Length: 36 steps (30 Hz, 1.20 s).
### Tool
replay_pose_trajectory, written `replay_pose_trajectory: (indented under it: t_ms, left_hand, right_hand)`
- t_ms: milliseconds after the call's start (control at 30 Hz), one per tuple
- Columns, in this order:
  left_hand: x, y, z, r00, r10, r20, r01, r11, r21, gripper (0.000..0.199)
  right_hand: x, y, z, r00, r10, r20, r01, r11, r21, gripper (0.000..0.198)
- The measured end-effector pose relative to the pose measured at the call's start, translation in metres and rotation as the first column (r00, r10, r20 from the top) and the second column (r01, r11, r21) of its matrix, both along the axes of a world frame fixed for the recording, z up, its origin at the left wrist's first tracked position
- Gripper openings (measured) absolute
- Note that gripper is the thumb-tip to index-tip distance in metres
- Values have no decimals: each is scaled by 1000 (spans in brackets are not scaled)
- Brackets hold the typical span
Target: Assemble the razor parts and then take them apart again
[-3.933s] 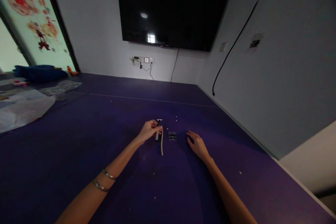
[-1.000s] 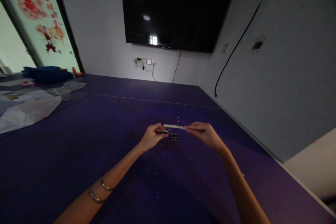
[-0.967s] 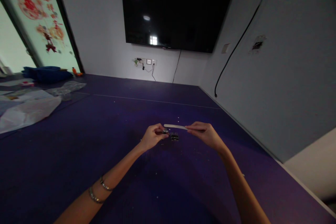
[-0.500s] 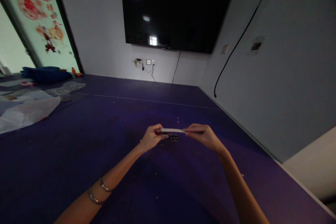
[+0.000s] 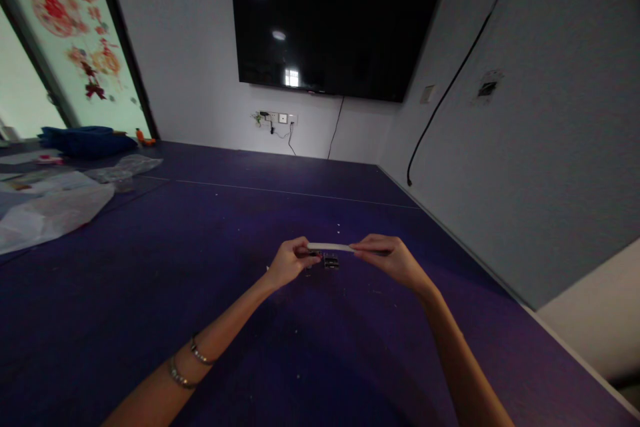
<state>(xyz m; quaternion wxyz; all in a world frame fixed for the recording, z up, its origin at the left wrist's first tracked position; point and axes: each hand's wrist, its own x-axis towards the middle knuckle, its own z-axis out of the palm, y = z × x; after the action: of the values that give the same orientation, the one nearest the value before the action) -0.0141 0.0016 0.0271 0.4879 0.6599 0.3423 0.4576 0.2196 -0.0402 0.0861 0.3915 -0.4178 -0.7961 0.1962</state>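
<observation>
A thin, flat white strip (image 5: 329, 247) is held nearly level between my two hands, just over the purple tabletop. My left hand (image 5: 291, 258) pinches its left end between thumb and fingers. The right end sits in the pinch of my right hand (image 5: 385, 253). The strip's exact kind cannot be made out, as it shows nearly edge-on. Right below it lies a small dark piece with light edges (image 5: 331, 261). More small dark bits beside my left fingertips are partly hidden.
The purple surface (image 5: 225, 320) carries scattered white specks. Clear plastic bags (image 5: 60, 217) and papers lie at the left, with a dark blue cloth bundle (image 5: 87, 141) behind them. A black cable (image 5: 445, 93) hangs along the right wall. A large television (image 5: 340, 20) is mounted ahead.
Both hands keep their hold on the white strip and have barely moved. The strip looks very slightly tilted, with a little more of its face showing.
</observation>
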Motion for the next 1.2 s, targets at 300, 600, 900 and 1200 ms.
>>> replay_pose_trajectory:
  t_ms: [300, 600, 900, 1200]
  left_hand:
    - [0, 0, -2, 1000, 1, 8, -1, 1000, -7, 22]
    - [2, -5, 3, 1000, -14, 19, 15, 1000, -6, 23]
    - [3, -8, 5, 1000, -11, 14, 11, 1000, -1, 21]
    - [2, -7, 4, 1000, 0, 8, 0, 1000, -1, 20]
  right_hand:
    - [2, 0, -1, 1000, -6, -8, 6, 1000, -22, 21]
    - [7, 2, -2, 999, 11, -41, -13, 998, -64, 23]
    - [9, 1, -1, 999, 26, -36, -29, 996, -79, 23]
    - [16, 4, -1, 998, 47, -46, -51, 995, -83, 23]
